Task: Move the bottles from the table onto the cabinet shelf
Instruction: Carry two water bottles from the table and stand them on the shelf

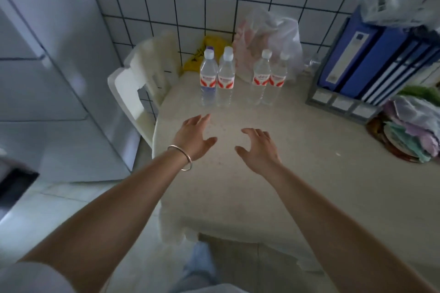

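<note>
Several clear water bottles with white caps and red-and-white labels stand upright at the far side of the beige table (297,173). They form a left pair (216,78) and a right pair (269,78). My left hand (194,135), with a silver bangle on the wrist, hovers open just short of the left pair. My right hand (258,147) hovers open over the table, a little short of the right pair. Neither hand touches a bottle. A white cabinet (47,74) stands at the left.
A white plastic chair (140,78) stands between the cabinet and the table. Behind the bottles lie a yellow bag (202,54) and clear plastic bags (269,31). Blue binders in a grey rack (376,62) and folded cloths on a plate (409,131) fill the right side.
</note>
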